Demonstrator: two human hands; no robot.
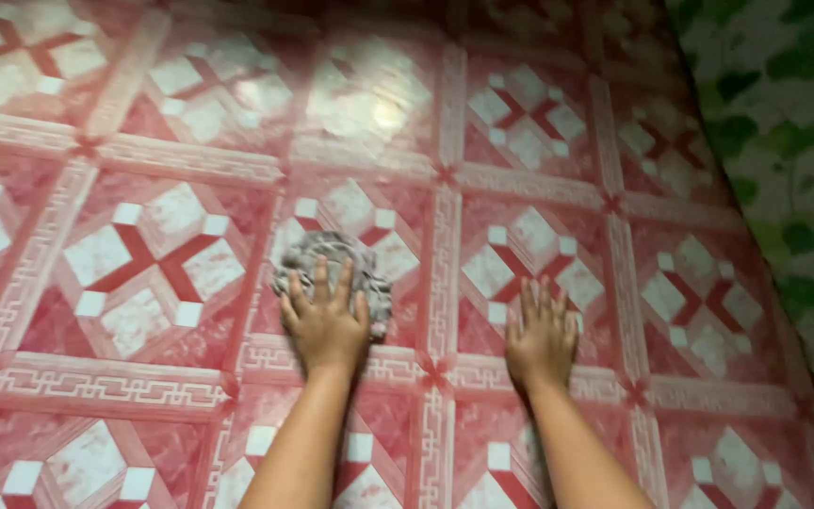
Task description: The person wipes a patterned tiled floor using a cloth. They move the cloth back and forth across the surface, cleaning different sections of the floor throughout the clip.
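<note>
Your left hand (pixel 325 325) presses flat, fingers spread, on a crumpled grey rag (pixel 332 269) — your right hand (pixel 541 341) lies flat, fingers together, on the red-and-white floor (pixel 143 254).

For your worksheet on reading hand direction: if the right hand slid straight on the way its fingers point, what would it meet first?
Only more red-and-white patterned floor; the right hand lies flat with nothing ahead, as far as visible.

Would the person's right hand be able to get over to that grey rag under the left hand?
Probably yes. The right hand lies flat on the red patterned floor beside the grey rag, with only bare tile between them. The left hand covers the rag's near part.
</note>
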